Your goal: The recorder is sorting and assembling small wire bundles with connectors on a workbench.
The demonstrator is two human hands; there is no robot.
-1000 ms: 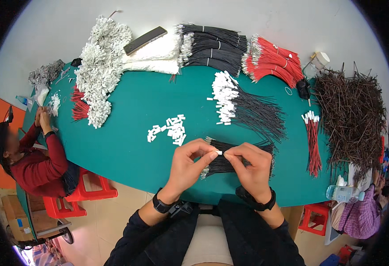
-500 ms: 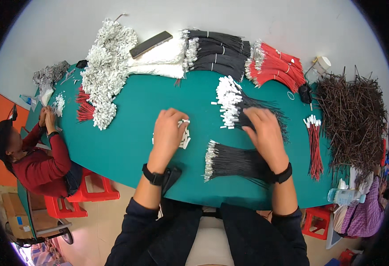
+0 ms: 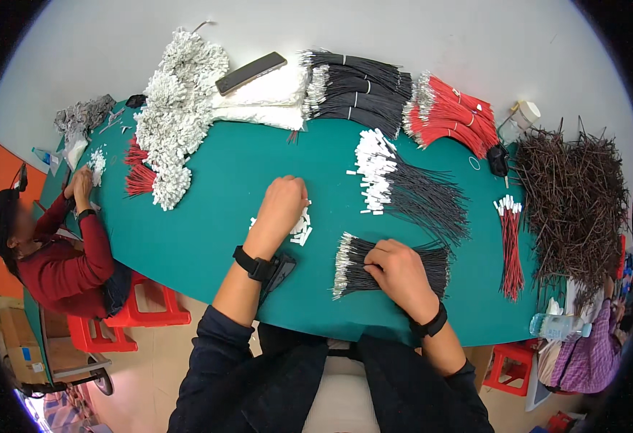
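Near the tabletop's (image 3: 208,216) front edge, the left hand (image 3: 282,203) pinches small white connectors (image 3: 302,228), while the right hand (image 3: 396,268) presses, fingers curled, on a black wire bundle (image 3: 360,261).

Head-worn fisheye view, looking steeply down

It faces forward over a green table (image 3: 208,216) from close above the person's forearms, the far wall bending along the rim; it is the only view, so nothing is shared.
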